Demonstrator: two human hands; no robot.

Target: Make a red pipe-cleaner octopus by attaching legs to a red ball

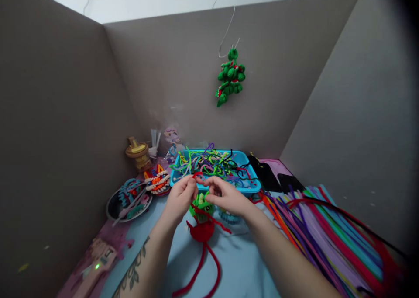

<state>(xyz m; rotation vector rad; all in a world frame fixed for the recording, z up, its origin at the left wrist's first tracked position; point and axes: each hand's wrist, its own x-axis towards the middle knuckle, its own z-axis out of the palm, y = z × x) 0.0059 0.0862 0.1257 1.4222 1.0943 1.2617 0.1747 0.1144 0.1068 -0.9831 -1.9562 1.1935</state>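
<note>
My left hand (180,198) and my right hand (223,195) meet over the table, both pinching a red pipe cleaner (198,175) between fingertips. Below them hangs a half-made pipe-cleaner figure: a green head (201,204) over a red coiled body (202,231), with two long red strands (209,263) trailing toward me on the light blue table (242,267). Behind the hands stands a blue tray (250,185) filled with tangled pipe cleaners of many colours.
A big sheaf of straight pipe cleaners (327,232) lies at right. A dark dish (113,208) with finished pieces and an orange-white figure (157,180) sit at left, a small jar (139,154) behind. A green pipe-cleaner ornament (231,77) hangs on the cardboard wall (183,71). A glue gun (96,263) lies front left.
</note>
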